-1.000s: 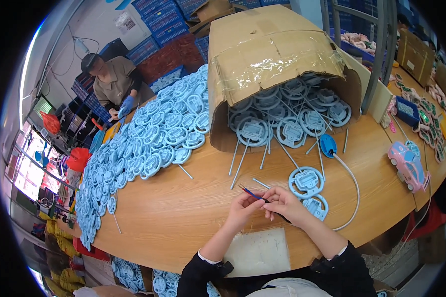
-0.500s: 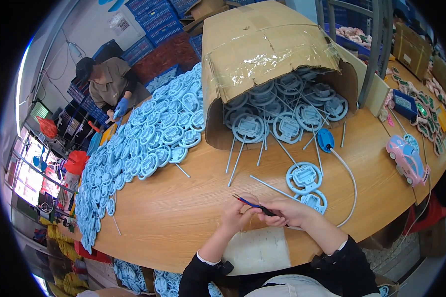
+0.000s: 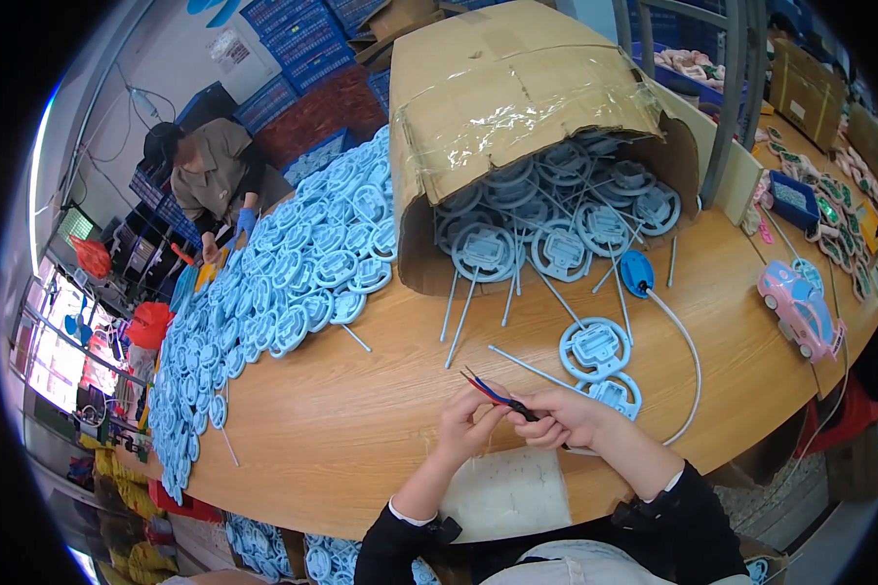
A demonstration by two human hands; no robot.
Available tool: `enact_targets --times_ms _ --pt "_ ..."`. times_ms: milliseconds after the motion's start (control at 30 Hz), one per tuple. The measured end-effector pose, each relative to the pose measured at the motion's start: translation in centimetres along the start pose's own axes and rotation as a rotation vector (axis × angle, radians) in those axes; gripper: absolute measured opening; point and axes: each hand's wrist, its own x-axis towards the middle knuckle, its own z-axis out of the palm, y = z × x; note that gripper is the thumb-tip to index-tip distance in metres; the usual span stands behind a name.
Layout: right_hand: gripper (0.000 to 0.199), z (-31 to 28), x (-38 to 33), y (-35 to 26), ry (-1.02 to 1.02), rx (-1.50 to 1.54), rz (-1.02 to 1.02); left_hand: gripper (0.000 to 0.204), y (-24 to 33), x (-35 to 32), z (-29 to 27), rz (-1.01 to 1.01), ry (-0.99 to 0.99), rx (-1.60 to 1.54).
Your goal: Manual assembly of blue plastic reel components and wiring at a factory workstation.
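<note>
Wires pinched between two hands at a table of blue wheels

Head view: both hands meet just above the near edge of the wooden table [image 3: 341,429]. The left hand [image 3: 470,426] is closed in a pinch on a thin bundle of wires [image 3: 490,392], red and blue strands fanning out up and to the left; the right hand [image 3: 566,419] is closed around the dark end of the same bundle, so the strands seem held taut for fingertip handling. Just beside the right hand lie two pale blue plastic steering wheels [image 3: 595,348], round and spoked. A taped cardboard box [image 3: 517,107] lies tipped on its side, spilling more wheels and thin white rods. A glossy pink toy car [image 3: 800,310] sits well apart, at right.
</note>
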Motion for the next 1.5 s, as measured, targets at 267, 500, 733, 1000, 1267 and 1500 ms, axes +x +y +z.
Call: enact_targets --times_ms 267,500,733,1000,1267,1500 --pt "0.032 0.1 0.2 0.3 0.033 -0.058 -0.028 0.011 -0.5 -0.4 -0.3 -0.068 -0.053 -0.105" --pt "0.032 -0.2 0.4 0.5 0.039 -0.107 -0.062 0.012 -0.4 -0.1 -0.5 -0.146 -0.121 -0.152" --pt "0.035 -0.1 0.3 0.7 0.028 -0.061 -0.056 0.012 -1.6 -0.7 -0.2 -0.158 -0.123 -0.244" --pt "0.034 -0.7 1.3 1.3 0.128 -0.118 -0.168 0.014 0.2 -0.2 1.1 -0.424 0.211 -0.294" --pt "0.02 -1.6 1.1 1.1 0.131 -0.1 -0.436 0.023 0.2 -0.5 1.0 -0.567 0.132 -0.139" --pt "0.018 -1.5 1.7 1.8 0.211 -0.049 -0.458 0.017 -0.4 -0.9 0.8 -0.599 0.162 -0.23"
